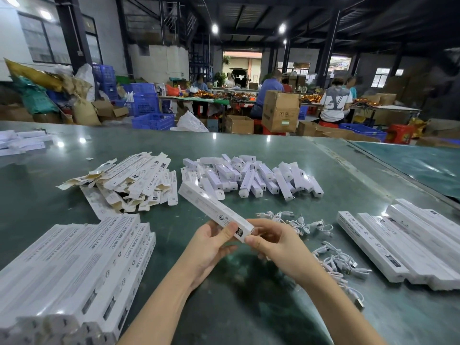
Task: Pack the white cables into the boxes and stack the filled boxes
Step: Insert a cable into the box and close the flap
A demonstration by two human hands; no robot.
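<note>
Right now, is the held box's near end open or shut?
Shut, it seems: the box shows no raised flap where the right hand pinches it.

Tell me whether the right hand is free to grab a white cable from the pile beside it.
Probably not yet: the right hand pinches the end of the box that the left hand also holds. The cables lie uncovered just beyond it.

Long narrow white cardboard box [214,211] held in my hands above the tabletop, tilted, far end pointing away-left. Small coiled white cables [333,260] lie loose at near right. Stack of filled long white boxes [82,267] at near left; a second stack of white boxes [408,245] at far right, side by side.
</note>
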